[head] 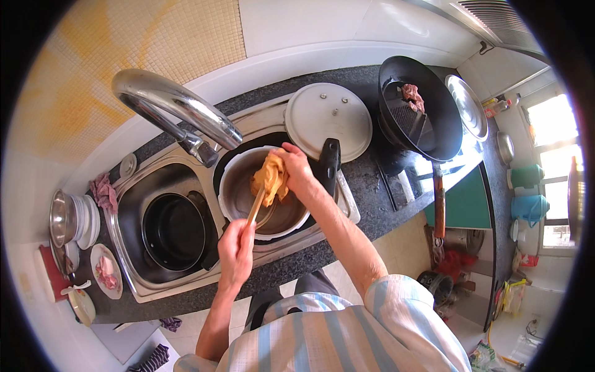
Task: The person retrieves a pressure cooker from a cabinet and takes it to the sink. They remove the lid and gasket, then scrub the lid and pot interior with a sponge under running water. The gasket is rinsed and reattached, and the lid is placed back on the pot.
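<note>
My left hand (236,253) grips the light wooden handle (256,207) of a utensil over a metal pot (228,181). A curved metal piece shows beside the handle; I cannot tell whether it belongs to the same tool. With my right hand (297,169) I hold a crumpled, soft yellow-orange bundle (275,174), apparently a cloth, against the utensil's upper end. The bundle hides that end. Below both hands, the pot sits in the right sink basin, a little brownish matter on its inside.
A pressure cooker lid (325,118) lies right of the pot, near a black handle (331,160). Farther right, a wok (434,135) on the stove holds raw meat (413,97). The faucet (186,107) arches over the left basin, where a black pot (174,232) stands. Left is a plate of meat (107,272).
</note>
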{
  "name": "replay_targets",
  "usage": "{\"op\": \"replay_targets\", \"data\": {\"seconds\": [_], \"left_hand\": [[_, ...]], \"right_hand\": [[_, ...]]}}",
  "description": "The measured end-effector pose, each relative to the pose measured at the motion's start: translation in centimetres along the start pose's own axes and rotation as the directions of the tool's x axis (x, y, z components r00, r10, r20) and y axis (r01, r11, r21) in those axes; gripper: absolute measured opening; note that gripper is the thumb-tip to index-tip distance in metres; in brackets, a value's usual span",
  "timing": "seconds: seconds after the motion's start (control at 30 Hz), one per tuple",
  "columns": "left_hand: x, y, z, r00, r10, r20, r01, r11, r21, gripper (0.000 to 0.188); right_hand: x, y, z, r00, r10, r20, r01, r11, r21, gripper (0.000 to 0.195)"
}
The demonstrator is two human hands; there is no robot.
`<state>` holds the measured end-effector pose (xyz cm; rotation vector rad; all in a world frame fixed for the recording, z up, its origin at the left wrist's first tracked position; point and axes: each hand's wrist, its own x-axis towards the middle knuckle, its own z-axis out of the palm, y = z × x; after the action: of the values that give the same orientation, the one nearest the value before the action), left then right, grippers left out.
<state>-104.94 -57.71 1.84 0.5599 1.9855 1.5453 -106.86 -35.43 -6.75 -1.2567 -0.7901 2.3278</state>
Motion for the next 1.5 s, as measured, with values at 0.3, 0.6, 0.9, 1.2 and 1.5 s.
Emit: {"op": "replay_targets", "data": {"seconds": [0.3,0.6,0.9,1.2,1.5], "left_hand": [[1.2,-4.6,-2.7,0.915,0.004,0.403,0.035,0.995,-0.09,0.052],[7.3,-0.9,1.8,0.962,-0.188,0.198,0.263,0.826,-0.499,0.033],[0.4,0.6,-0.7,0.99,-0.103,0.095,0.121,0.969,-0.216,0.023],[-0.1,-3.5,-2.5,0.908,0.053,0.416,-0.011,0.995,-0.103,0.058],[9.3,-0.6,-2.0,0.929,-0.199,0.312,0.317,0.865,-0.389,0.038]], "right_hand": [[-3.8,-1.5,2.3,0.955,-0.281,0.098,0.283,0.959,-0.014,0.044],[-6.0,1.6,1.7,0.83,-0.436,0.348,0.554,0.713,-0.43,0.049],[-0.9,-0.3,0.9,0.998,-0.015,0.065,0.014,1.0,0.019,0.059],[-3.9,-2.9,2.7,0.947,-0.308,0.095,0.297,0.949,0.108,0.046],[-6.1,-0.2,2.0,0.812,-0.47,0.346,0.566,0.78,-0.267,0.045]]}}
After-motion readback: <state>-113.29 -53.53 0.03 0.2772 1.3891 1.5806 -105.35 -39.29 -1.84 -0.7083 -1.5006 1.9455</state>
